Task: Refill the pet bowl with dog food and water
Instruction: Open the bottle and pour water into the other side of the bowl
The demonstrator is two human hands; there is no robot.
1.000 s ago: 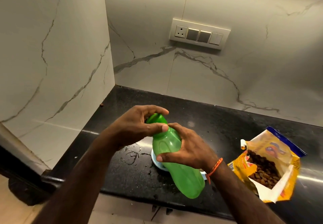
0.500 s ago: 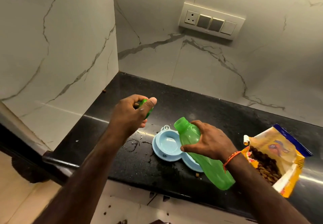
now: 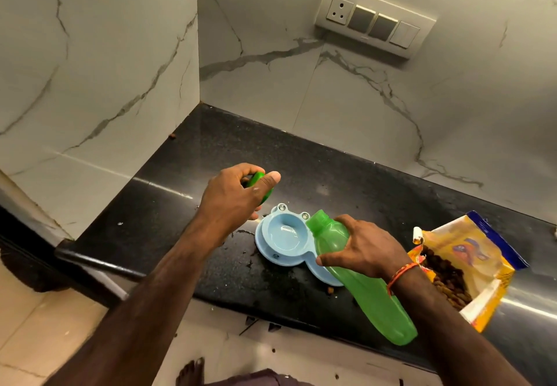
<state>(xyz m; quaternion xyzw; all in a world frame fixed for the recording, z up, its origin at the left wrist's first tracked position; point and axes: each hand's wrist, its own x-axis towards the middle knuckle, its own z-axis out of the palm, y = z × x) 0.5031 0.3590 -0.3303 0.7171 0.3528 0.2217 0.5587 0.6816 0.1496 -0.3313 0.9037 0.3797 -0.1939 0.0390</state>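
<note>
Green bottle [image 3: 361, 277] is gripped by R hand [image 3: 366, 248], tilted, mouth over blue pet bowl [image 3: 281, 239]; green cap [image 3: 260, 186] is held in L hand [image 3: 232, 197] fingers. Open dog food bag [image 3: 464, 265] is seen on table [image 3: 180, 204].

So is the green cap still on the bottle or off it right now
Apart. The head view shows the left hand holding the cap up and away, with bare black counter between it and the open bottle in the right hand.

You can read no text here; the print on the food bag [image 3: 470, 262] is too blurred.
</note>
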